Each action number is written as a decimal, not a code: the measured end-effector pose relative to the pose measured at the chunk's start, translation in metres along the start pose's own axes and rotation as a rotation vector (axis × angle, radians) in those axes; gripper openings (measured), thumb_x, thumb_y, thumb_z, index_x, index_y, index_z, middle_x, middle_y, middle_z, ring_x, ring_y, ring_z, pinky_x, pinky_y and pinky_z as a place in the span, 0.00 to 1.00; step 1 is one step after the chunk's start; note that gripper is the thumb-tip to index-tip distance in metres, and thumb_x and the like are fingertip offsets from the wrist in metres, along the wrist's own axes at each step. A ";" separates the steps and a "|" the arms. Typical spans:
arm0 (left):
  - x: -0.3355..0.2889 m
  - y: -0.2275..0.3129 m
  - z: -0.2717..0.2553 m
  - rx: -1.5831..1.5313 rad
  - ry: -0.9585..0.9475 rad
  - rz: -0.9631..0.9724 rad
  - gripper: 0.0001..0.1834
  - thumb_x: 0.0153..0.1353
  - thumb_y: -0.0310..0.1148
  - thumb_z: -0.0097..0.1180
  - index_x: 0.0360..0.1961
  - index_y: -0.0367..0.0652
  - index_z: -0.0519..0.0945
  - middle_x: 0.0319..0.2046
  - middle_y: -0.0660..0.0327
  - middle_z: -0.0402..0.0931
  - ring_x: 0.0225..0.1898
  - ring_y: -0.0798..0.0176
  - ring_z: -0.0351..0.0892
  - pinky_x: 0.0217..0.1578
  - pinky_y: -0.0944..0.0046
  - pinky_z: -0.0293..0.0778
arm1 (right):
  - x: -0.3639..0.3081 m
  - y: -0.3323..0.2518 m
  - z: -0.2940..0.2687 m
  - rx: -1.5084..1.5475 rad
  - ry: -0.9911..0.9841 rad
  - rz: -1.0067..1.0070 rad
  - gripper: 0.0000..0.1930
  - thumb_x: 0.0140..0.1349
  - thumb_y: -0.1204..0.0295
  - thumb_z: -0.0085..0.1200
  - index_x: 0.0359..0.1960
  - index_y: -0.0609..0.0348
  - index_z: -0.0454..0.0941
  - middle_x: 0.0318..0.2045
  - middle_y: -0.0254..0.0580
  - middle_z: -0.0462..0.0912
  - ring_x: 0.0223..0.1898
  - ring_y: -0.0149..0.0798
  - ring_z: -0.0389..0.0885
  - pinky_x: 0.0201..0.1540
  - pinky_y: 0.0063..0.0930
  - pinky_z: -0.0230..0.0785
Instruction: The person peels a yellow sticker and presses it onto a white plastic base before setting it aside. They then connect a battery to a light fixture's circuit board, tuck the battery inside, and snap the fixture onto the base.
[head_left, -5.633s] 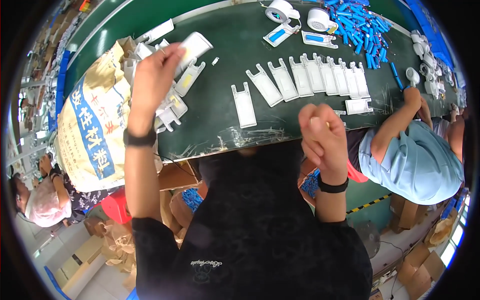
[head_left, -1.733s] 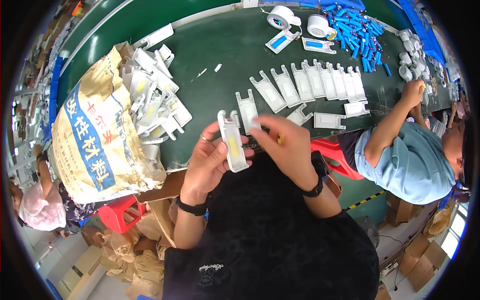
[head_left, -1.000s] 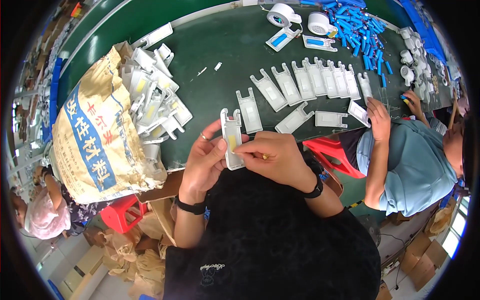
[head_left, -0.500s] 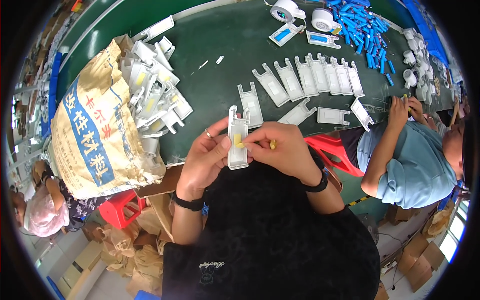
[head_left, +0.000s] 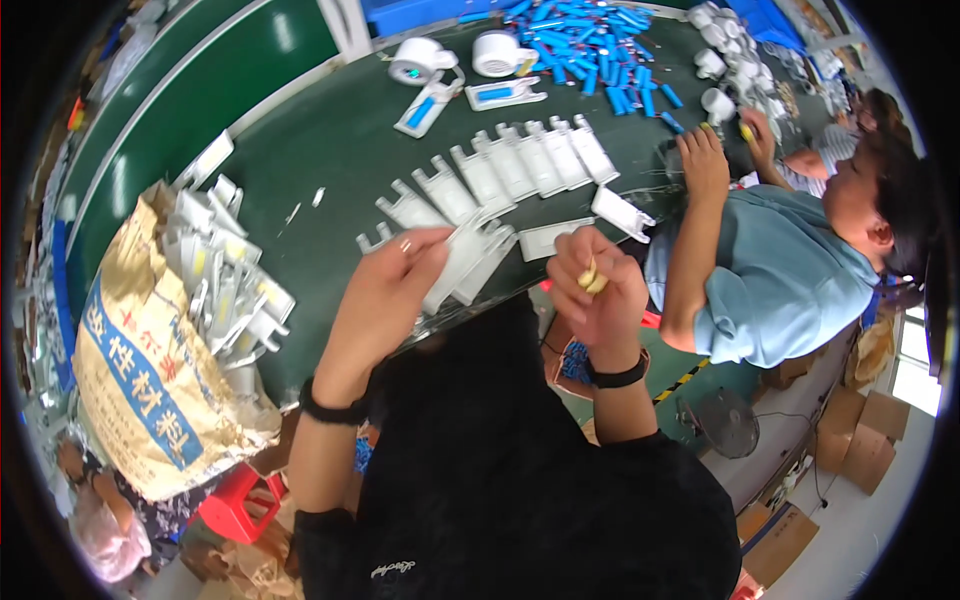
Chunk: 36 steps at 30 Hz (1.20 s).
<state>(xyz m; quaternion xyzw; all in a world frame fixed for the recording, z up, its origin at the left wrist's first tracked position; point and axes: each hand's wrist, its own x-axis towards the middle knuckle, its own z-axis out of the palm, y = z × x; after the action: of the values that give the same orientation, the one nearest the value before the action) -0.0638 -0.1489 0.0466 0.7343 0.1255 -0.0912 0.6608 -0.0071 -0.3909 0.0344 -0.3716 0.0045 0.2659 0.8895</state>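
My left hand (head_left: 395, 285) grips a white plastic casing (head_left: 452, 268) with its fingers along the casing's left side, low over the table's near edge. Another white casing (head_left: 488, 268) lies against it on the right, partly overlapped. Apart from the casings, my right hand (head_left: 602, 290) is raised with curled fingers, pinching a small crumpled yellow piece (head_left: 592, 278). Beyond my hands, several more white casings (head_left: 480, 180) stand side by side in a curved row. Two lie to the right: one casing (head_left: 545, 240) near my right hand, another casing (head_left: 622, 213) tilted beside it.
A large paper sack (head_left: 150, 380) at the left spills white casings (head_left: 225, 270). Toward the back are a pile of blue cylindrical cells (head_left: 590, 45), two round white fan-like units (head_left: 497, 55) and white housings (head_left: 735, 50). A co-worker in a blue shirt (head_left: 770, 270) sits close on the right.
The view has turned to the right. My left hand has lowered the casing toward the table beside the others. My right hand has left the casing and pulled back to the right.
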 end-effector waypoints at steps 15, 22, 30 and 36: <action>0.279 0.039 0.201 0.531 -0.307 0.457 0.12 0.63 0.33 0.60 0.47 0.44 0.86 0.40 0.51 0.85 0.38 0.54 0.85 0.42 0.59 0.78 | -0.069 -0.013 -0.041 0.212 0.155 0.108 0.17 0.73 0.63 0.41 0.23 0.51 0.59 0.20 0.30 0.61 0.15 0.25 0.58 0.11 0.19 0.56; 0.190 0.104 0.080 0.711 -0.118 0.350 0.15 0.64 0.34 0.61 0.50 0.42 0.83 0.35 0.52 0.84 0.31 0.63 0.81 0.36 0.63 0.76 | -0.059 0.009 -0.050 0.005 -0.157 0.157 0.13 0.74 0.71 0.46 0.28 0.54 0.62 0.20 0.37 0.67 0.10 0.23 0.57 0.09 0.16 0.51; -0.012 0.014 -0.176 0.948 0.737 0.104 0.16 0.66 0.36 0.59 0.51 0.40 0.83 0.40 0.54 0.86 0.41 0.61 0.86 0.43 0.63 0.78 | -0.025 0.057 -0.010 -0.158 -0.472 0.336 0.23 0.77 0.55 0.42 0.38 0.66 0.78 0.16 0.28 0.61 0.15 0.22 0.54 0.17 0.19 0.46; -0.039 -0.060 -0.210 1.142 0.731 0.219 0.20 0.57 0.36 0.67 0.50 0.39 0.83 0.46 0.47 0.81 0.48 0.42 0.79 0.52 0.51 0.74 | -0.013 0.085 0.039 -0.360 -0.573 0.370 0.37 0.78 0.46 0.28 0.22 0.66 0.75 0.14 0.28 0.59 0.15 0.23 0.54 0.17 0.21 0.44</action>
<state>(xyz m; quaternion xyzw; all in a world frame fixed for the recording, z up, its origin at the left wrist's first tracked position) -0.1255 0.0628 0.0242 0.9597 0.1978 0.1780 0.0910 -0.0664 -0.3214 0.0094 -0.4254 -0.2238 0.5114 0.7123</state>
